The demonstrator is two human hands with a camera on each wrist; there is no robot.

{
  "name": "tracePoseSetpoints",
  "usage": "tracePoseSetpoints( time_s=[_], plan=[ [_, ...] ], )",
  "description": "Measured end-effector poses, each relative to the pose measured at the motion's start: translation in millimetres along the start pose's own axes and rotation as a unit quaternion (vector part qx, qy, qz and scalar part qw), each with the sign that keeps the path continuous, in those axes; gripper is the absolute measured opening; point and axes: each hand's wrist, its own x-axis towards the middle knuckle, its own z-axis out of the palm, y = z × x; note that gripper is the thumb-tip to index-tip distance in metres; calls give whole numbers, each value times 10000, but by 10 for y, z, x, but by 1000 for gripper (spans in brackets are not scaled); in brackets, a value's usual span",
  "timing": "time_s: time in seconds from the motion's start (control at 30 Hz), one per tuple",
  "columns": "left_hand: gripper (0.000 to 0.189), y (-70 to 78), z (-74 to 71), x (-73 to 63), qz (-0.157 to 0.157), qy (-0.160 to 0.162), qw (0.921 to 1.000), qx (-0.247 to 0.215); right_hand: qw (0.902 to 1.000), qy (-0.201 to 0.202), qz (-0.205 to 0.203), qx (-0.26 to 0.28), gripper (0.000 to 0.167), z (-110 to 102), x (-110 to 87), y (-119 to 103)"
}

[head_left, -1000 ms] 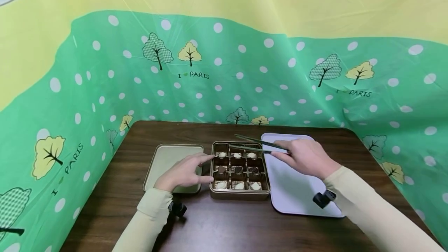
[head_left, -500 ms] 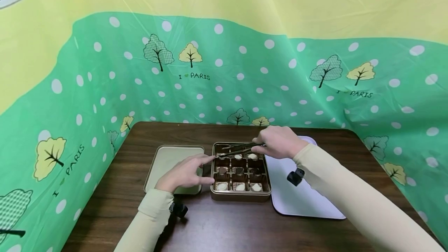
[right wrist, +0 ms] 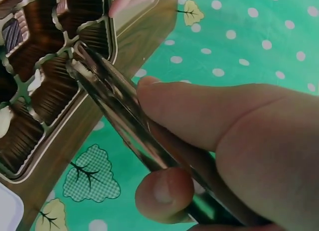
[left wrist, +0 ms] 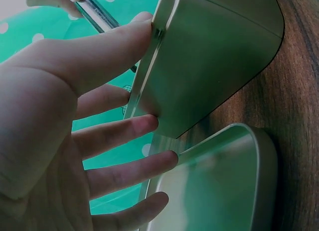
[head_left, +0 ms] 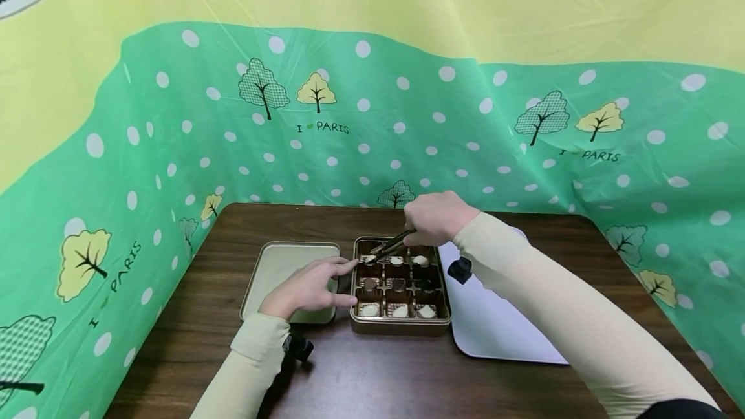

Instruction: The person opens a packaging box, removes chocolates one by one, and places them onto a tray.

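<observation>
My right hand [head_left: 439,217] pinches metal tongs [right wrist: 124,121] between thumb and fingers. The tongs slant down to the back-left compartment of a bronze tin [head_left: 401,327], their tips close together around something whitish, mostly hidden. Divided cells in the tin carry white chocolates [head_left: 369,310] in the front row, dark chocolates [head_left: 398,284] in the middle row and more white ones [head_left: 420,260] at the back. At the tin's left side, my left hand [head_left: 308,286] rests its thumb and fingertips against rim and wall; in the left wrist view its fingers are spread and fairly straight.
Left of the tin lies a pale metal lid [head_left: 285,267], partly under my left hand. A light purple tray [head_left: 495,328] lies against the tin's right side, beneath my right forearm. Behind the brown table [head_left: 372,380] hangs a green and yellow printed cloth [head_left: 361,167].
My right hand has moved left from over the tray to the tin. The tongs' arms, spread earlier, have closed together, tips lowered at the back-left compartment. My left hand has stayed put.
</observation>
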Motion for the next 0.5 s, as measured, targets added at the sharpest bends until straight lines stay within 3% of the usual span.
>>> tracePoseSetpoints(
  time_s=[0.23,0.5],
  plan=[
    [84,6,17,-5,2,-13,10000,19,9993,-148,164,-311,24,9,93,-107],
    [84,15,3,-1,-30,7,10000,32,9989,-191,257,-357,21,-19,95,-139]
  ],
)
